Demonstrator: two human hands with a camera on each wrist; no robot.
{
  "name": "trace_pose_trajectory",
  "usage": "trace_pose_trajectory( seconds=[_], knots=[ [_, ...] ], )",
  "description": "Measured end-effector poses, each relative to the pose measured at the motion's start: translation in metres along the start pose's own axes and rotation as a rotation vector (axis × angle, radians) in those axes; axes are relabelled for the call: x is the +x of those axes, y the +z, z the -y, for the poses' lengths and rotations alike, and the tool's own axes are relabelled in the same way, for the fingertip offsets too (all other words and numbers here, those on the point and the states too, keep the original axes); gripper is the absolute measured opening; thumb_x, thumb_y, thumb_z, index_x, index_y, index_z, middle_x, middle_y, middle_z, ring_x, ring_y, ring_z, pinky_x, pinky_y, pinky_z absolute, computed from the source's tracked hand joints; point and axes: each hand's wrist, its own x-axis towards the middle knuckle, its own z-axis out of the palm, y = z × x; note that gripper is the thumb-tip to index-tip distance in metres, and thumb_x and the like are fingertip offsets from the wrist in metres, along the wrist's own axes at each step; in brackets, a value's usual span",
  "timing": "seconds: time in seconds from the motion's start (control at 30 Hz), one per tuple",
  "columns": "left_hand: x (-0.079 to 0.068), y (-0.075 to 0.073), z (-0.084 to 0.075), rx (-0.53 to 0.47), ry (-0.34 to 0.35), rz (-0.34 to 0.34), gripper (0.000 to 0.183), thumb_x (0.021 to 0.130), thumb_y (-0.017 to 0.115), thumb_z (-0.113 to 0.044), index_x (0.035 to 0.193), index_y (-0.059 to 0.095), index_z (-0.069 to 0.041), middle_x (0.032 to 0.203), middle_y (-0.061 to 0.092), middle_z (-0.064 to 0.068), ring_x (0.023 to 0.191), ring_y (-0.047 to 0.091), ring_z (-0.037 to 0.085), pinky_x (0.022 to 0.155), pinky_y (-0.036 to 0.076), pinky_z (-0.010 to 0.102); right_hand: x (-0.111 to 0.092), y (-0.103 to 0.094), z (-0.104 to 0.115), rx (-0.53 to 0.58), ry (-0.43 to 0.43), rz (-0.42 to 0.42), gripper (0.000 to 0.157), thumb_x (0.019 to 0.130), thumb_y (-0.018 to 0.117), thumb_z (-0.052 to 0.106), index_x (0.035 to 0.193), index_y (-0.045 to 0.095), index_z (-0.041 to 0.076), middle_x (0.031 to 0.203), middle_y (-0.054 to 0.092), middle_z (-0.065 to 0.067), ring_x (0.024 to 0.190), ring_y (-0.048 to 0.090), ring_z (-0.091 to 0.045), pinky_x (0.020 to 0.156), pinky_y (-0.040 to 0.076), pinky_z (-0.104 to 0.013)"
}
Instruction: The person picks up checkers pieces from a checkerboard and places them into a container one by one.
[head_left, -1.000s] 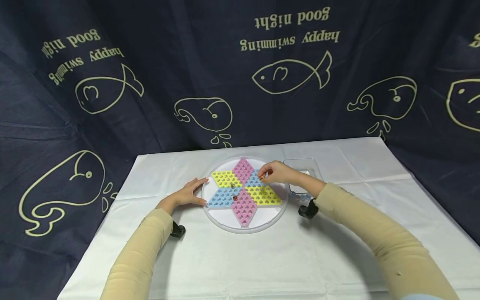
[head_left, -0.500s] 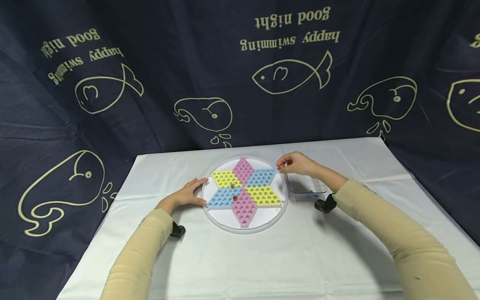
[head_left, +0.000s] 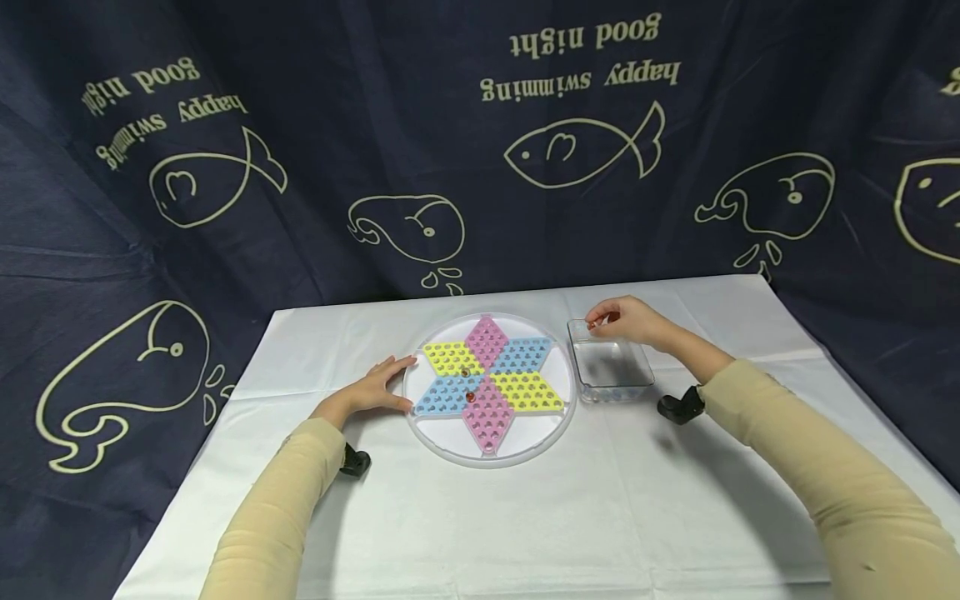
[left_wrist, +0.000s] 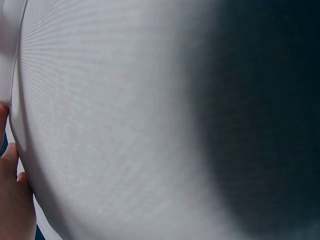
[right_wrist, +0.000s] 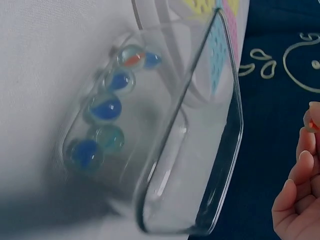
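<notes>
A round white Chinese checkers board [head_left: 536, 437] with a pink, yellow and blue star lies mid-table. Two marbles sit on it: a reddish marble [head_left: 470, 397] and a brownish marble [head_left: 465, 372]. At the board's left edge rests my left hand [head_left: 371, 390], fingers extended and thumb spread; the left wrist view catches only part of it. My right hand [head_left: 632, 320] pinches a clear marble with an orange-red swirl [right_wrist: 312, 123], held above the back of a clear box [head_left: 649, 377]. Inside the box are several blue marbles [right_wrist: 105, 107] and one with an orange streak [right_wrist: 132, 57].
White cloth covers the table [head_left: 525, 533]. A dark curtain [head_left: 420, 108] with fish and whale drawings hangs behind it. The box stands close by the board's right edge.
My right hand has moved right from over the board's blue section to above the clear box, the orange-red marble still pinched. The left hand has stayed put.
</notes>
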Motion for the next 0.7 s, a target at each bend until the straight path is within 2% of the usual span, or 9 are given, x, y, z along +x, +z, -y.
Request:
trace_pose_trajectory(
  seconds=[0.2,0.5,0.7],
  knots=[
    [0.0,0.0,0.001,-0.007,0.0,-0.001,0.096,0.069,0.077,-0.043,0.145,0.024,-0.019,0.151,0.003,0.024,0.136,-0.001,0.047,0.106,0.006,0.064,-0.005,-0.009,-0.011,0.013,0.039,-0.003,0.028,0.085,0.062,0.011,0.108,0.06,-0.004,0.099,0.064,-0.01,0.081,0.051,-0.014,0.069,0.045,-0.024],
    [0.002,0.001,0.003,-0.001,0.008,0.002,0.096,0.069,0.076,-0.044,0.145,0.023,-0.02,0.151,0.003,0.023,0.136,-0.001,0.047,0.106,0.006,0.064,-0.014,-0.018,-0.019,-0.005,0.067,-0.018,0.028,0.085,0.062,0.012,0.107,0.06,-0.005,0.096,0.064,-0.007,0.078,0.05,-0.012,0.071,0.046,-0.031],
    [0.002,0.0,0.003,-0.002,0.009,0.0,0.096,0.068,0.076,-0.044,0.145,0.024,-0.019,0.151,0.003,0.024,0.136,-0.001,0.047,0.106,0.006,0.064,-0.017,-0.019,-0.019,0.009,0.074,-0.024,0.029,0.085,0.062,0.013,0.106,0.06,-0.005,0.093,0.064,-0.004,0.077,0.05,-0.011,0.069,0.045,-0.026]
  ],
)
